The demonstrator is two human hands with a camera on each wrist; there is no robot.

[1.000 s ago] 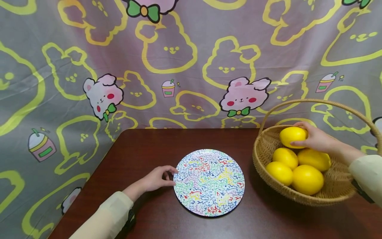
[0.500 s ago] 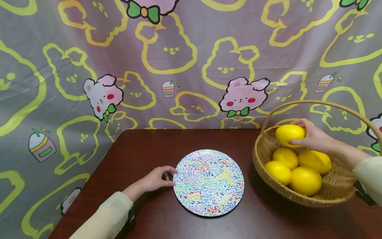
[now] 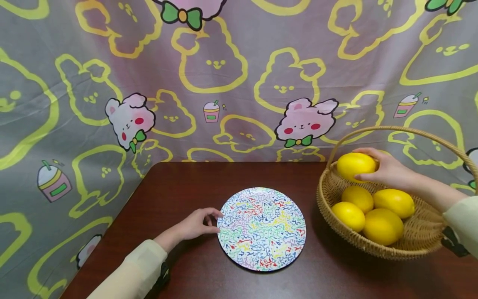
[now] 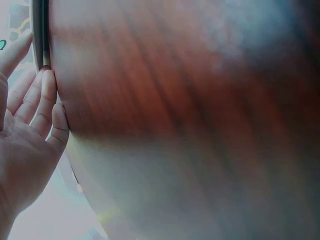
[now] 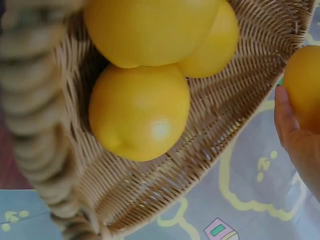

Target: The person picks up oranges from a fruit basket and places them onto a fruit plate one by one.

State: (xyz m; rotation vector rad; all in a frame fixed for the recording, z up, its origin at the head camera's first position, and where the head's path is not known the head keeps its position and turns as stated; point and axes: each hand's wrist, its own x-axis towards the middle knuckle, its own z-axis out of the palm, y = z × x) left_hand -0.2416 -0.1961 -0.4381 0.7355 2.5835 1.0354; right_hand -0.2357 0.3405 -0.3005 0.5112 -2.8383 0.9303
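Note:
My right hand [image 3: 388,168] holds a yellow lemon [image 3: 355,166] over the back of a wicker basket [image 3: 418,238], thumb and fingers curled about its right side. The same held lemon [image 5: 304,82] shows at the right edge of the right wrist view. Several more lemons [image 3: 383,226] lie together inside the basket. My left hand [image 3: 196,223] is at the left rim of a round board [image 3: 261,228] covered in coloured squiggles. Its fingertips and thumb touch the rim, spread apart and relaxed. In the left wrist view, the fingers [image 4: 47,95] reach the board's dark edge [image 4: 40,30].
A dark brown wooden table [image 3: 186,182] carries the board and the basket. The basket's tall arched handle [image 3: 403,129] rises above the right forearm. Behind the table hangs a grey-pink curtain [image 3: 239,99] printed with cartoon rabbits.
The right hand has moved left and slightly up with the lemon, away from the other lemons toward the basket's back left rim. My left hand and the board have stayed put.

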